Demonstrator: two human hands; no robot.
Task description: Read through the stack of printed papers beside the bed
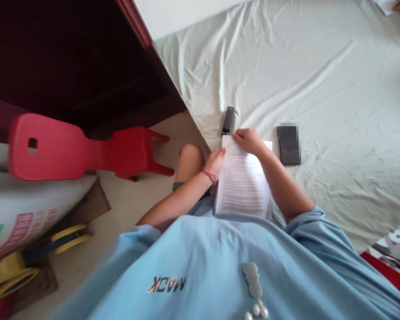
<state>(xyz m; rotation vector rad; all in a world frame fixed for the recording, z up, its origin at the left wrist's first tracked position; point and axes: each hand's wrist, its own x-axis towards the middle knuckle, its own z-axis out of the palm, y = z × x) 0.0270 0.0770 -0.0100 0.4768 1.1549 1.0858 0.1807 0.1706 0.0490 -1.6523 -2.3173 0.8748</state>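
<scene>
I've got the printed sheets (242, 180) in both hands, lying at the near edge of the bed sheet (320, 80), bottom end hanging toward my blue shirt (203, 258). My left hand (215, 162) is closed on the left edge near the top, thumb on the paper, red cord round the wrist. My right hand (250, 138) is curled over the top edge, fingers bent down onto the top corner; pinching or just pressing, can't tell. Just past the top of the pages lies a slim black stapler-like thing (228, 120), close to my right fingers but not touching. A dark flat box (288, 145), partly blurred, sits just right of the paper. A red plastic stool (86, 149) lies tipped over on the floor to my left, w/ yellow wheels (68, 238) lower left.
</scene>
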